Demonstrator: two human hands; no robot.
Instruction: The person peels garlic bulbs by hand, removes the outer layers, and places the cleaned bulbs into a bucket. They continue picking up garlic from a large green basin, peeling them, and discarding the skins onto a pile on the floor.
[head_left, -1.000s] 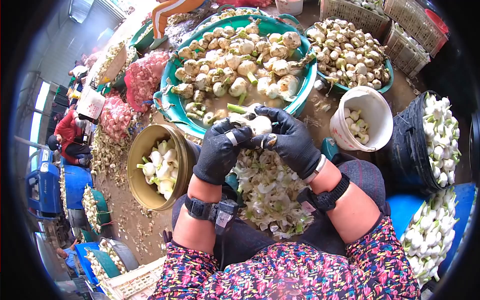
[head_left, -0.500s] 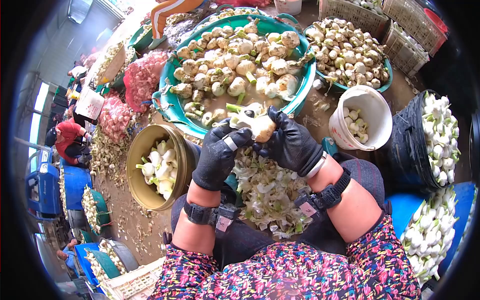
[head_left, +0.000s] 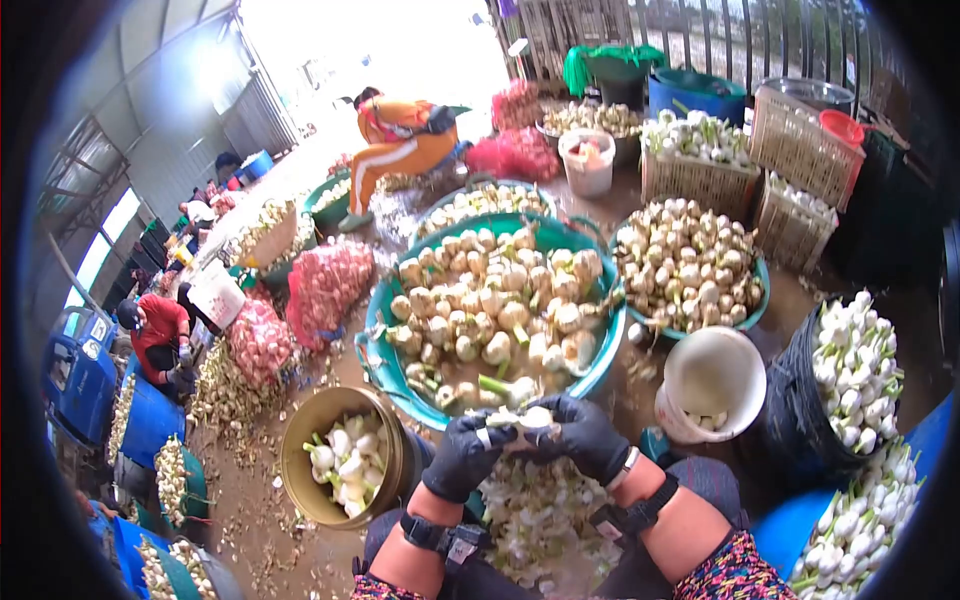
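Both of my black-gloved hands meet in front of me around one garlic bulb (head_left: pixel 537 417). My left hand (head_left: pixel 464 456) has its fingers closed at the stem side, and my right hand (head_left: pixel 588 440) grips the other side. White bulb surface shows between the fingers; their tips are partly hidden and a little blurred. Just beyond the hands stands a large teal tub (head_left: pixel 375 345) of unpeeled garlic, dirty skins still on. Below my hands, a heap of pale garlic skins (head_left: pixel 550 515) lies between my legs.
To the left is a tan bucket (head_left: pixel 300 440) of peeled garlic; to the right, a white bucket (head_left: pixel 740 385) with a few bulbs and a black tub (head_left: pixel 795 380) of peeled bulbs. Plastic crates (head_left: pixel 700 180) stand back right. Co-workers in orange (head_left: pixel 395 135) and red (head_left: pixel 160 335) sit further off.
My view has tipped upward, bringing more of the yard into sight. The bulb between my hands shows a white surface where brownish skin faced me before. Both hands still hold it.
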